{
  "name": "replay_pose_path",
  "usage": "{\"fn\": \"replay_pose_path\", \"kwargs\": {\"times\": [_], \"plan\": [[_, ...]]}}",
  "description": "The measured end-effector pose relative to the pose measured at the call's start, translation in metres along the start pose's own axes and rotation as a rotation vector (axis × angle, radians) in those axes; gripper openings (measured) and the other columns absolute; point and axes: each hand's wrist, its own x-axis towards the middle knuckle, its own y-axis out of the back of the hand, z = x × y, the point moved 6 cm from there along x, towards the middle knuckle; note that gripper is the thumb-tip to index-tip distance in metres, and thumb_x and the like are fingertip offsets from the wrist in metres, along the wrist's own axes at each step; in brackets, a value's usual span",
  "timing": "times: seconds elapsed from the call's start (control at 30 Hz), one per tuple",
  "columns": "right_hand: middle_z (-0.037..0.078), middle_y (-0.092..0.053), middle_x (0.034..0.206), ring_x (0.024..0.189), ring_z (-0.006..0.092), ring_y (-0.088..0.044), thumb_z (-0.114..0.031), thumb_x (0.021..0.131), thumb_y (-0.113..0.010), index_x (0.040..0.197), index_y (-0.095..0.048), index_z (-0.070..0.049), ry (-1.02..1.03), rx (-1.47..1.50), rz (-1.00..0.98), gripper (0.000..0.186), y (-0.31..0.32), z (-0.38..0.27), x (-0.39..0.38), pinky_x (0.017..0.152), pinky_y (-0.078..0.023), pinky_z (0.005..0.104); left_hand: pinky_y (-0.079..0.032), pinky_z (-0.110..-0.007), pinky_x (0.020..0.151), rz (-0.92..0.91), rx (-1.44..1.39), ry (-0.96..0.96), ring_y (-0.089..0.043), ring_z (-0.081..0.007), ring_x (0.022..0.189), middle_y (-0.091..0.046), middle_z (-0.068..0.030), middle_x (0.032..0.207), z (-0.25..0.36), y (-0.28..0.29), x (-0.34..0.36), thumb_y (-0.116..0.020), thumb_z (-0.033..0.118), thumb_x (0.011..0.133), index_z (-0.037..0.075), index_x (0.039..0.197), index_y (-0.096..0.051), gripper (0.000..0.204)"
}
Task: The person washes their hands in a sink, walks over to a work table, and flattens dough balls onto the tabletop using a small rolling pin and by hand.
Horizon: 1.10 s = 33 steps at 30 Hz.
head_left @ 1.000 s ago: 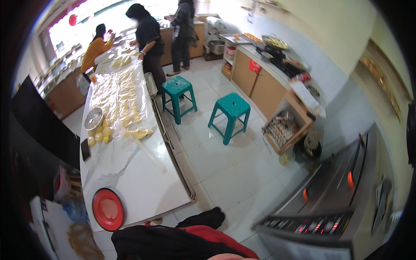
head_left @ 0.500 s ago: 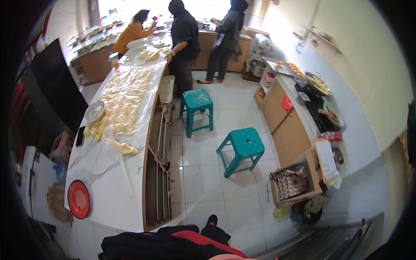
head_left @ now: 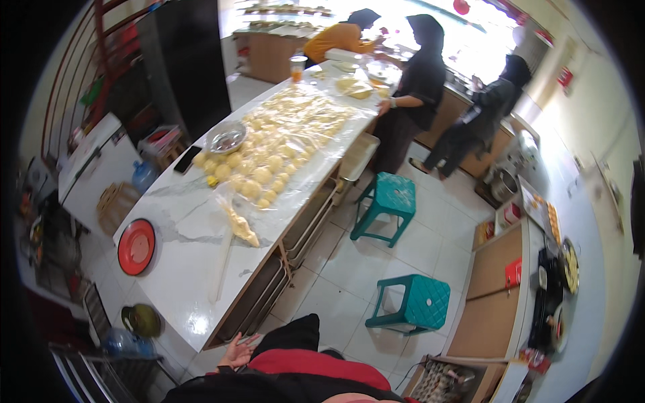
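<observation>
My left hand (head_left: 236,351) is low in the view, beside my dark trousers and below the near corner of the marble-patterned table (head_left: 181,269). It is open and holds nothing, its fingers apart. My right hand is out of view. Many pale yellow dough balls (head_left: 252,189) lie on the table, most of them under a clear plastic sheet. Closest to my side is a clear bag with a pale yellow filling (head_left: 240,225), beside a thin whitish strip (head_left: 220,269). A metal bowl (head_left: 227,138) and a black phone (head_left: 187,160) rest at the left edge.
A red plate (head_left: 136,247) sits at the table's left corner. Two green stools (head_left: 393,195) stand on the tiled floor to the right. One person (head_left: 416,80) touches the table's far end; two others are farther back. Pans line the right counter (head_left: 531,282).
My view has swung left and the table now fills more of the middle. My left hand has come into view at the bottom. The stools and table items look unmoved.
</observation>
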Motion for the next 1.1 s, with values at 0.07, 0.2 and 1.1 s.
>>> {"fn": "replay_pose_path", "kwargs": {"times": [0.07, 0.2, 1.1], "plan": [[0.021, -0.028, 0.132, 0.120, 0.0389, -0.030, -0.046, 0.083, -0.042, 0.135, -0.010, -0.021, 0.000, -0.109, 0.042, 0.067, -0.037, -0.025, 0.015, 0.099, -0.023, 0.0486, -0.028, -0.045, 0.097, 0.398, 0.239, -0.120, -0.043, -0.0286, 0.111, -0.042, -0.0178, 0.123, -0.007, 0.053, -0.016, -0.028, 0.065, 0.079, 0.010, 0.132, -0.026, 0.077], [0.021, -0.026, 0.133, 0.120, 0.0390, -0.029, -0.048, 0.082, -0.041, 0.135, -0.009, -0.022, -0.030, -0.281, 0.077, 0.067, -0.103, -0.072, 0.050, 0.100, -0.022, 0.0486, -0.027, -0.044, 0.097, 0.683, 0.334, -0.007, -0.041, -0.0279, 0.113, -0.039, -0.0168, 0.125, -0.048, 0.074, -0.012, -0.025, 0.066, 0.078, 0.009, 0.132, -0.025, 0.079], [0.017, -0.017, 0.138, 0.123, 0.0396, -0.024, -0.060, 0.080, -0.033, 0.136, -0.004, -0.026, -0.774, -1.047, 0.323, 0.072, -0.319, -0.193, 0.234, 0.102, -0.016, 0.0487, -0.017, -0.039, 0.103, 0.530, -0.285, -0.744, -0.025, -0.0234, 0.124, -0.022, -0.0100, 0.137, -0.047, -0.171, 0.156, -0.007, 0.075, 0.070, 0.006, 0.133, -0.021, 0.094]]}}
